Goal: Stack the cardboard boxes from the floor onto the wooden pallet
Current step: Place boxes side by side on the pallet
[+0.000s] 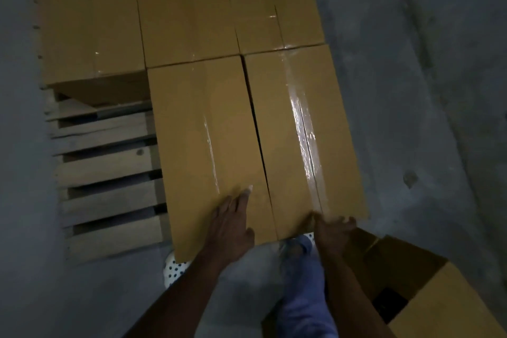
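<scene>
Dim room, grey concrete floor (411,90). My L grip (233,219) lies flat, fingers straight, on L box (208,145); R grip (333,228) curls over R box (301,129) near edge. Both boxes sit on pallet (109,167), slats showing at left.

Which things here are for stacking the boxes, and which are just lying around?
For the job: left hand flat on the near left box; right hand gripping the edge of the near right box; back boxes; wooden pallet.
Just lying about: open box on the floor (maybe next, cannot tell); spotted slipper.
</scene>
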A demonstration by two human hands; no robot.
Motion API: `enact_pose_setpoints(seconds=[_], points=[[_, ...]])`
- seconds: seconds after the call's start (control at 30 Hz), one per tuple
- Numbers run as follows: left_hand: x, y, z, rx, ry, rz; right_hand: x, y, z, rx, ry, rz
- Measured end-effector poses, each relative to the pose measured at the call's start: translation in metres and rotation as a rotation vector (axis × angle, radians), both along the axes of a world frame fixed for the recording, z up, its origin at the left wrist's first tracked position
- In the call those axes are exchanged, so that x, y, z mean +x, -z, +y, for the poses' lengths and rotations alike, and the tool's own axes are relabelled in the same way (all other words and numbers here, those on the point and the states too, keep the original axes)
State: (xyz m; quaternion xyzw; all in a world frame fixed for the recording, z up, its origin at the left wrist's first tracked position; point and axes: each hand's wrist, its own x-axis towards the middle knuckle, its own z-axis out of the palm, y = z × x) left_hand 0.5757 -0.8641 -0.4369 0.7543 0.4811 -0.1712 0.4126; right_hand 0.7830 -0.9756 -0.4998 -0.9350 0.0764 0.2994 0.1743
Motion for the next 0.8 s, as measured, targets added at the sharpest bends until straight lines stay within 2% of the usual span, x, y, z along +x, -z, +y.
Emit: enact_pose_setpoints(seconds=[0.1, 0.2, 0.3, 0.47, 0.73, 0.8], points=[[0.041, 0.012, 0.015, 0.081, -0.071, -0.019, 0.034, 0.01, 0.021, -0.042, 0.031, -0.073], [0.085, 0.026, 0.023, 0.112, -0.177, -0.041, 0.08, 0.018, 0.042, -0.113, 0.045, 0.033], [0.115, 0.035, 0.03, 0.077, -0.242, 0.02, 0.116, 0.027, 0.05, -0.128, 0.039, 0.161], [0.127, 0.046, 0.016, 0.044, -0.192, 0.176, 0.127, 0.026, 0.038, -0.127, -0.107, 0.257], [0.124, 0.046, 0.015, 0.052, -0.126, 0.237, 0.132, 0.01, 0.041, -0.153, -0.25, 0.294], [0.125, 0.047, 0.013, 0.037, -0.102, 0.248, 0.138, 0.007, 0.052, -0.187, -0.341, 0.266]])
